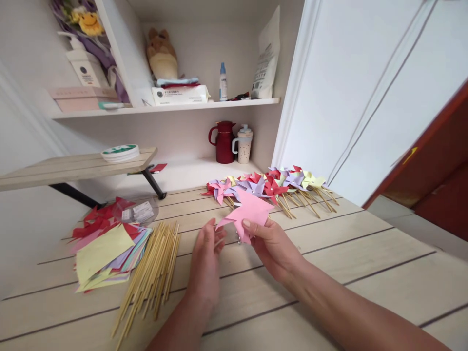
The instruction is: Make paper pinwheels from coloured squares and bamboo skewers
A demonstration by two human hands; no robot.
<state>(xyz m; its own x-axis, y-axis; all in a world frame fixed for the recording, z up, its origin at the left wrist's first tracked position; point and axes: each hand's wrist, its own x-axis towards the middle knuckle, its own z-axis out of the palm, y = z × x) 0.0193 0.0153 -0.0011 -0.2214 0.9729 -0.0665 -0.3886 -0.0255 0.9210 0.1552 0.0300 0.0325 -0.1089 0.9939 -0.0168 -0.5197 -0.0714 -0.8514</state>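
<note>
A pink paper pinwheel head with cut, pointed blades is pinched between the thumb and fingers of my right hand. My left hand is just left of it, fingers loosely curled and apart, with nothing visible in them. Below the pink paper, small shiny bits show, too small to name. Behind my hands lies a row of finished pinwheels on sticks, in red, purple, pink and yellow. To the left are a bundle of thin wooden sticks and a stack of coloured paper sheets.
Red paper pieces and a clear round container with small white boxes lie at the left. A small raised shelf stands behind them. A red jug and a cup stand at the back.
</note>
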